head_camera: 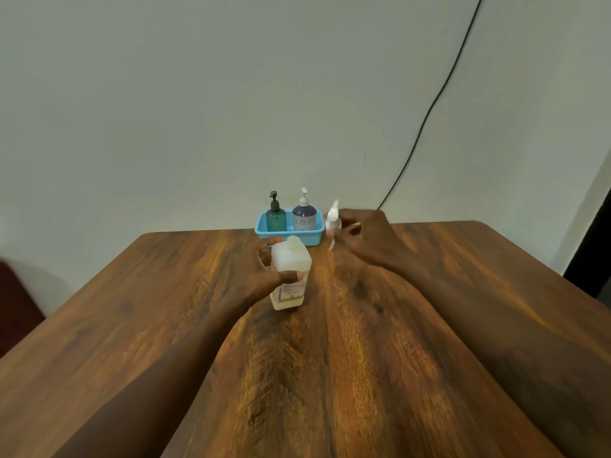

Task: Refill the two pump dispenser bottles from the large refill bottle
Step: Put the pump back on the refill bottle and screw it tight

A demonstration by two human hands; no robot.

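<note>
A dark, strongly grained wooden table (363, 342) is seen from above, its far edge set against a plain pale wall (165, 110). A black cable (429, 110) is hung down the wall and passes behind the table's far right part. A blue basket (264, 231) is placed at the far edge, near the middle, and two pump bottles are stood side by side in it: a green pump bottle (276, 219) on the left and a purple pump bottle (304, 218) on the right.

The large refill bottle (291, 259) is held upright just in front of the basket, gripped by the left hand (261, 279) with thumb and fingers wrapped round its body. A white pump head (332, 221), blurred, is pinched in the fingers of the right hand (370, 236) just right of the basket.

The left and right table edges are seen to splay outward toward the viewer. A dark red object (13, 299) is glimpsed beyond the left edge, a dark opening (591, 259) beyond the right. Open wood is left on both sides of the forearms.
</note>
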